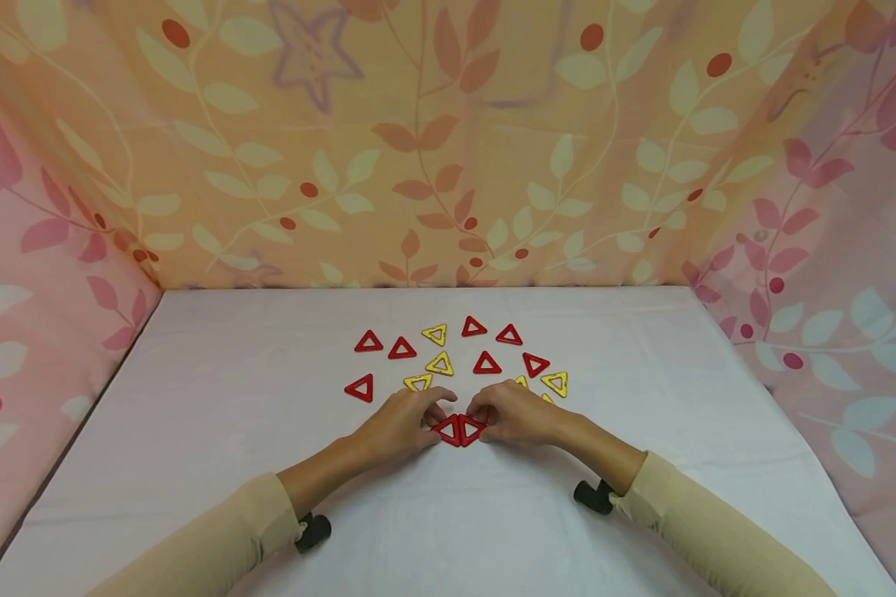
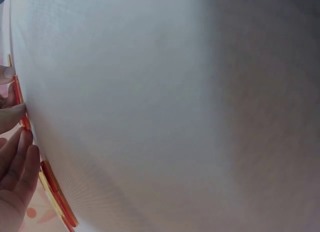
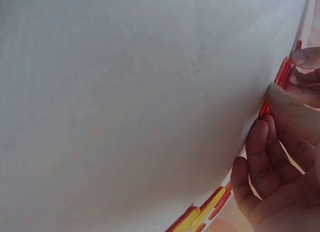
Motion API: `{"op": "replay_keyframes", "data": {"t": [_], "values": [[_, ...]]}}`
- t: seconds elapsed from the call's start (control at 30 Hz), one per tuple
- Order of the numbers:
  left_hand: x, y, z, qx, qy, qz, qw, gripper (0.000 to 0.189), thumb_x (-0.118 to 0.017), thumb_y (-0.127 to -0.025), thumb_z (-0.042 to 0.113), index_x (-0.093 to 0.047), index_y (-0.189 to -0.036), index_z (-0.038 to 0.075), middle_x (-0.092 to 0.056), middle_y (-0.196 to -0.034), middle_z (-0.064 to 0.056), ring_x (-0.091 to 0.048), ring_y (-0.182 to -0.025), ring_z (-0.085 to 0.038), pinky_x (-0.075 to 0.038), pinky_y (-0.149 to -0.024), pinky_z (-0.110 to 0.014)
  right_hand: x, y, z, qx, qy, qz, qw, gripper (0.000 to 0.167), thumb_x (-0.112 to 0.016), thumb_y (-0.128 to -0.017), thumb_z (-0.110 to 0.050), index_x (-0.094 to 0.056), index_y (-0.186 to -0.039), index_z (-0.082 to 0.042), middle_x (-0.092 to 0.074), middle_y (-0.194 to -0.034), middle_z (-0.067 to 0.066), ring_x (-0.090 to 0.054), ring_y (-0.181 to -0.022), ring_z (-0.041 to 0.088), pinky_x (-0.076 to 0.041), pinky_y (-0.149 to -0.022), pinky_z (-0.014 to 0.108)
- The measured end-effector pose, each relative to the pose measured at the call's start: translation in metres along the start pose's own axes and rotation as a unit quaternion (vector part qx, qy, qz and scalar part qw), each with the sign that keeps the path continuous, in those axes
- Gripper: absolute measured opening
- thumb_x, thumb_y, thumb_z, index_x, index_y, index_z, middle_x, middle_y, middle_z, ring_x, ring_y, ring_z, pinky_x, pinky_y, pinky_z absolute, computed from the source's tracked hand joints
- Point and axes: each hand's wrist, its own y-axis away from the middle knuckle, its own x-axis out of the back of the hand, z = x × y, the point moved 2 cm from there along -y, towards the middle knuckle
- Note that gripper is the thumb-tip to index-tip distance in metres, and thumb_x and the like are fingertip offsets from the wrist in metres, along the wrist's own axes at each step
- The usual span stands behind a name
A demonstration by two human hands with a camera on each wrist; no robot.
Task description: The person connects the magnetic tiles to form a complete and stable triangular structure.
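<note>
Two red triangular frame tiles lie side by side near the middle of the table in the head view, a straight edge of each against the other. My left hand (image 1: 397,421) pinches the outer corner of the left red triangle (image 1: 456,428) between thumb and fingers. On the opposite side, my right hand (image 1: 524,413) pinches the outer corner of the right red triangle (image 1: 464,438). Seen edge-on, the pair shows as a thin red strip (image 2: 19,94) in the left wrist view and a red strip (image 3: 285,71) in the right wrist view.
Beyond the hands, several loose red triangles (image 1: 357,390) and yellow triangles (image 1: 430,365) lie scattered on the white-covered table (image 1: 231,373). Some yellow ones are partly hidden behind the right hand. A floral curtain (image 1: 448,166) stands along the table's back and sides.
</note>
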Motion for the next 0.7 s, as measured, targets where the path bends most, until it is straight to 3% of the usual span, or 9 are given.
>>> {"op": "replay_keyframes", "data": {"t": [0.7], "values": [[0.0027,0.0014,0.0023,-0.012,0.007,0.014,0.9998,0.058,-0.079,-0.084,0.009,-0.056,-0.137,0.013,-0.074,-0.103,0.0,-0.069,-0.095,-0.011,-0.055,-0.084,-0.025,0.0002,0.0003,0.0018,-0.008,-0.01,-0.006,0.9999,0.027,-0.081,-0.083,-0.009,-0.073,-0.108,-0.008,-0.07,-0.092,-0.005,-0.06,-0.077,0.007,-0.053,-0.072,0.022]]}}
